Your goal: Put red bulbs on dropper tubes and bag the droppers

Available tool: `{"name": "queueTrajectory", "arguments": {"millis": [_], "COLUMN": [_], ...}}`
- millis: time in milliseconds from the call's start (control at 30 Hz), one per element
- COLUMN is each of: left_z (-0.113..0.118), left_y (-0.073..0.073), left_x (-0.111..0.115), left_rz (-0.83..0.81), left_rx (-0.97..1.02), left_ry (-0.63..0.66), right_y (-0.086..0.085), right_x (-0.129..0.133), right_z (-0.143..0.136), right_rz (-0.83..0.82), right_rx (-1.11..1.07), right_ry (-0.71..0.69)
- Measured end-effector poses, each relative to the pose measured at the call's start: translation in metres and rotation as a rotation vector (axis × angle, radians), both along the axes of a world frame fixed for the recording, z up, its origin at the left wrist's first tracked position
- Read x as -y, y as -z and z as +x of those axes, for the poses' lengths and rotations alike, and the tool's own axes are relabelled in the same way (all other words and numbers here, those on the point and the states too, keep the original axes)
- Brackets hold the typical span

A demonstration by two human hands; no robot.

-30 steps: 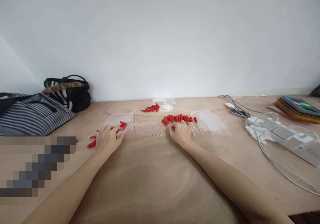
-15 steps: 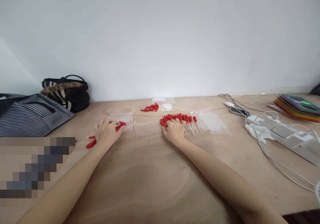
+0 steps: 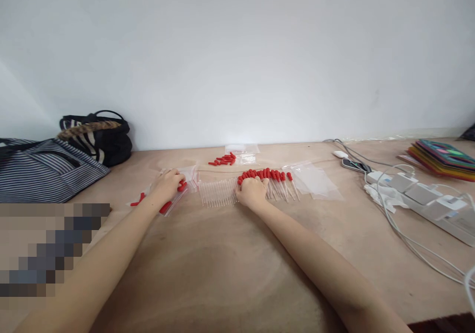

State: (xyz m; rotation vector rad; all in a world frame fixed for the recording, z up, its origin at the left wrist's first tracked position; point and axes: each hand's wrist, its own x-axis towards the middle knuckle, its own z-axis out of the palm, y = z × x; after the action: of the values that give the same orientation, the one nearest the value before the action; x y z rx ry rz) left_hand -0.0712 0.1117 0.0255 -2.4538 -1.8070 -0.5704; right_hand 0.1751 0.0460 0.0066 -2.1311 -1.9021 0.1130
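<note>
My left hand (image 3: 166,186) rests over a clear zip bag (image 3: 190,173), its fingers closed at a red rubber bulb (image 3: 182,187). More red bulbs lie beside and under that wrist. A row of thin clear dropper tubes (image 3: 218,193) lies side by side between my hands. My right hand (image 3: 253,192) is at the right end of this row, fingers curled down; whatever they grip is hidden beneath them. Just behind and right of it, droppers with red bulbs (image 3: 278,175) on their tubes are lined up, bulbs toward the wall.
Toward the wall lies a pile of red bulbs (image 3: 224,159) by another clear bag (image 3: 247,156). Flat bags (image 3: 315,180) lie right of the droppers. Farther right are a power strip (image 3: 426,199) with cables and stacked coloured boards (image 3: 443,160). Striped (image 3: 48,169) and black bags (image 3: 115,142) stand left.
My left hand has shifted right and slightly away, uncovering red bulbs near its wrist. My right hand has slid a little left, from the capped droppers to the end of the bare tubes.
</note>
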Motion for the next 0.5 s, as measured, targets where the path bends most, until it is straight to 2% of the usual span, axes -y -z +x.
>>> {"name": "queueTrajectory", "arguments": {"millis": [100, 200, 300, 367, 433, 500], "left_z": [0.013, 0.036, 0.06, 0.071, 0.077, 0.078], "left_y": [-0.004, 0.0, 0.011, 0.018, 0.021, 0.022], "left_x": [0.016, 0.05, 0.088, 0.108, 0.12, 0.126], "left_rz": [0.042, 0.041, -0.206, -0.358, -0.446, -0.447], "left_rx": [0.02, 0.281, 0.559, 0.679, 0.679, 0.599], "left_ry": [0.073, 0.186, 0.395, 0.476, 0.52, 0.527], "right_y": [-0.001, -0.001, -0.001, -0.001, -0.002, -0.004], "right_x": [-0.003, -0.006, -0.009, -0.011, -0.012, -0.011], "right_z": [-0.003, -0.004, -0.005, -0.006, -0.007, -0.007], "right_rz": [-0.016, -0.037, -0.055, -0.064, -0.068, -0.06], "right_rx": [-0.011, -0.027, -0.039, -0.042, -0.044, -0.047], "right_ry": [0.017, 0.031, 0.037, 0.038, 0.036, 0.026]}}
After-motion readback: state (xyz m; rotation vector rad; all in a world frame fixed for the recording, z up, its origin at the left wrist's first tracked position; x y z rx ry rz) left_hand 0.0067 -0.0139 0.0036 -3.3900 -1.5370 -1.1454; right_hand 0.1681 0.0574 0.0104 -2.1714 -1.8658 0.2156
